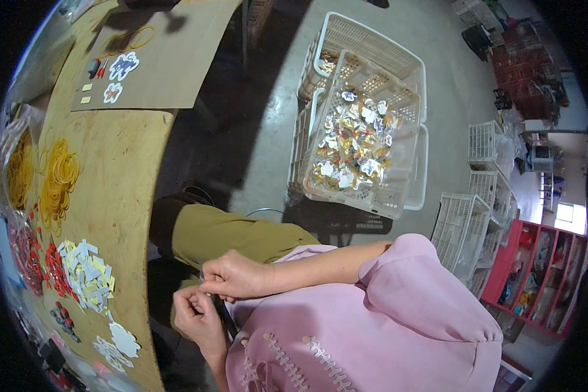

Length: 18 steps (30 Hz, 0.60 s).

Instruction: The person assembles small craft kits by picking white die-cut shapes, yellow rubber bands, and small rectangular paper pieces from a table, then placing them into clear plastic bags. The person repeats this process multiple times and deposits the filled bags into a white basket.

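Head view shows both hands, left hand (196, 317) and right hand (232, 277), pinched together on something too small to tell, lower centre, beside the wooden surface (121, 196).

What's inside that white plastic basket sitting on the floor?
The white basket holds a heap of small flower-shaped pieces, white, silver and yellow-orange. Whatever lies beneath the top layer is covered. It rests on other white baskets, whose contents are mostly hidden.
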Each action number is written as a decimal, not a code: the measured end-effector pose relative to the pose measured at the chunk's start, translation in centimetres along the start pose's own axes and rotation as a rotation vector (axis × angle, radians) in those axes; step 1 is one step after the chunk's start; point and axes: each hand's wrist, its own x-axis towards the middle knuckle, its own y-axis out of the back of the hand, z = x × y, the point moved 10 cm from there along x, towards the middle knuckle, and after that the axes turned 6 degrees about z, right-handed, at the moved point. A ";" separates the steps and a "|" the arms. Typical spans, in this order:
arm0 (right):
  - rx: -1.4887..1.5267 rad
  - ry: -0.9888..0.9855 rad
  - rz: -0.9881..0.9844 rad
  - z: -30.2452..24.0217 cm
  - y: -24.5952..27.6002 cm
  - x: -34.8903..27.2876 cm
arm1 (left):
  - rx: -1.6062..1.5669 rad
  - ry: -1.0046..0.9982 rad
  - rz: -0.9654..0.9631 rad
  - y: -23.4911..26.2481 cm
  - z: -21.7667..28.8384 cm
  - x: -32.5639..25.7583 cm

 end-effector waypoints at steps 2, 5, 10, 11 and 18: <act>-0.024 0.017 -0.011 -0.2 0.2 -0.2 | 0.024 -0.032 0.032 0.4 0.4 0.6; -0.080 0.063 0.060 -0.2 1.1 -0.2 | 0.121 -0.239 0.023 0.1 2.5 0.7; 0.080 -0.059 0.116 1.3 2.6 -0.1 | 0.255 -0.470 -0.219 -2.5 5.5 0.2; 0.196 -0.165 0.095 1.7 2.9 -0.2 | 0.248 -0.473 -0.248 -2.8 5.8 0.1; 0.394 -0.178 0.514 5.5 17.6 -1.9 | 0.147 -0.430 -0.084 -0.1 4.4 0.7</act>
